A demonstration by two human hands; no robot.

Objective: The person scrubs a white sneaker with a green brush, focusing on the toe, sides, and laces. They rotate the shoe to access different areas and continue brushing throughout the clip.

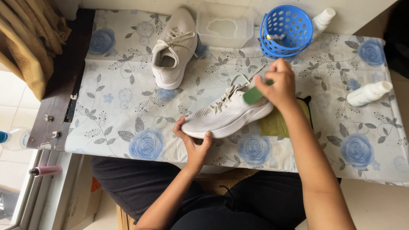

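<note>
White sneaker (226, 115) at centre, green brush (254, 94) on it. A second white sneaker (174, 49) at eleven o'clock, blue perforated basket (286, 30) at one o'clock. Surface (119, 106) cloth white with blue roses and grey leaves.

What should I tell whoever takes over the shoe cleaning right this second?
Left hand: grips the toe of the white mesh sneaker lying on its side on the floral tablecloth.
Right hand: fingers hold a green brush against the sneaker's heel end.
Yellow-green cloth lies under the heel.
Second white sneaker stands upright further back; blue perforated plastic basket and a white bottle to the right.
Done: brushing is under way. Left: cannot tell how much; the second sneaker is untouched.
</note>
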